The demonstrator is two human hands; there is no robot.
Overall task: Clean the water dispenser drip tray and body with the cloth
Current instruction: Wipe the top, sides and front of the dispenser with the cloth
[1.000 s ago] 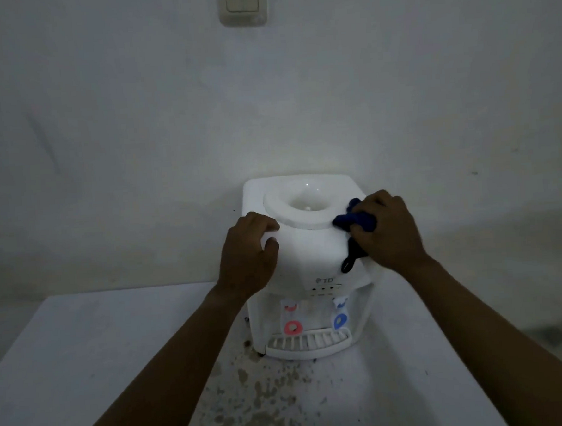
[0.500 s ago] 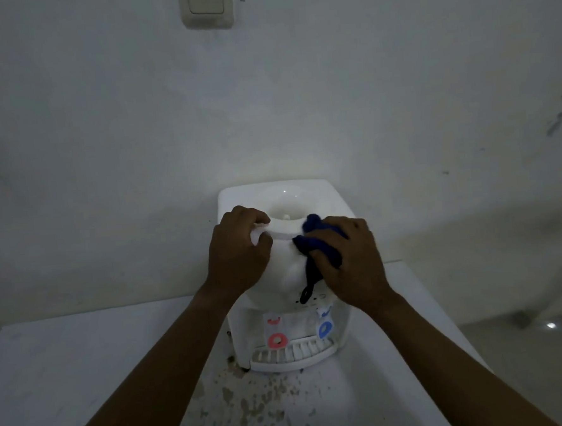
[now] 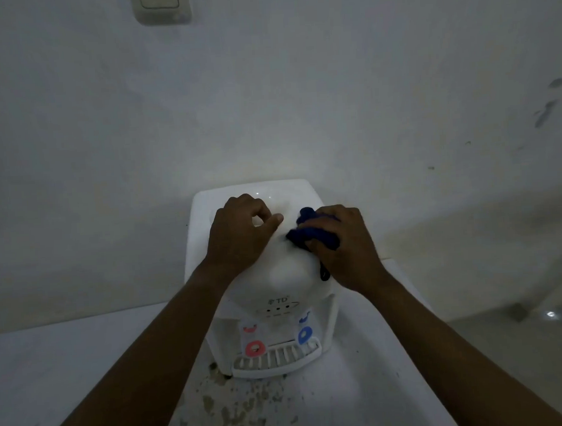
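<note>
- The white water dispenser (image 3: pixel 277 279) stood on a white surface (image 3: pixel 69 374), its back close against a pale wall (image 3: pixel 265 82).
- The left hand (image 3: pixel 238 235) rested on the top of the dispenser, on the left side, fingers curled over the rim of the bottle socket and the thumb stretched toward the middle; it gripped the body and nothing else.
- The right hand (image 3: pixel 344 245) lay on the top right shoulder of the dispenser, its fingers closed over a bunched dark blue cloth (image 3: pixel 310 230) and pressing it against the white plastic.
- Part of the cloth stuck out past the fingertips toward the socket, and a dark loop (a tag or a cord, too dim to tell) hung below the hand against the dispenser's front.
- Lower on the front sat a red tap (image 3: pixel 255 348) on the left and a blue tap (image 3: pixel 305 335) on the right, under a row of small indicator dots and a printed logo.
- The slotted drip tray (image 3: pixel 278 359) sat at the foot of the dispenser, beneath the taps, well apart from both hands and from the cloth.
- The surface just in front of the tray was speckled with dark stains (image 3: pixel 239 409).
- A wall switch (image 3: pixel 161 4) was mounted high on the wall, up and left of the dispenser.
- Both forearms were bare.
</note>
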